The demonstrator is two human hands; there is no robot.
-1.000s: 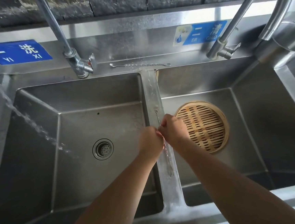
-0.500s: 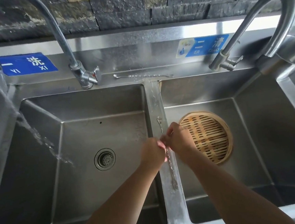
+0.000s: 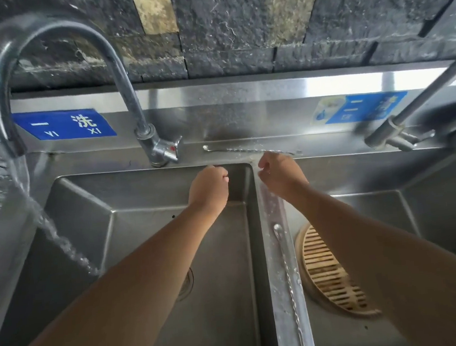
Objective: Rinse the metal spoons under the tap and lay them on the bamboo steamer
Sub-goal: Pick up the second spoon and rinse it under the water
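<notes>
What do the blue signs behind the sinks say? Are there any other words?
"一洗" with "YI XI" under it: left blue sign, on the steel wall behind the left sink.
Right blue sign, behind the right sink: "二" shows, the other writing is too blurred to read.
No other words or numbers show.

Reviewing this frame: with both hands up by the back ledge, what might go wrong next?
1. The long spoon lies along the narrow wet divider between the basins and may slide off into either one.
2. The spoon on the back ledge is thin and wet, so the right hand may fumble it.
3. The running tap sprays far left, away from both spoons.
</notes>
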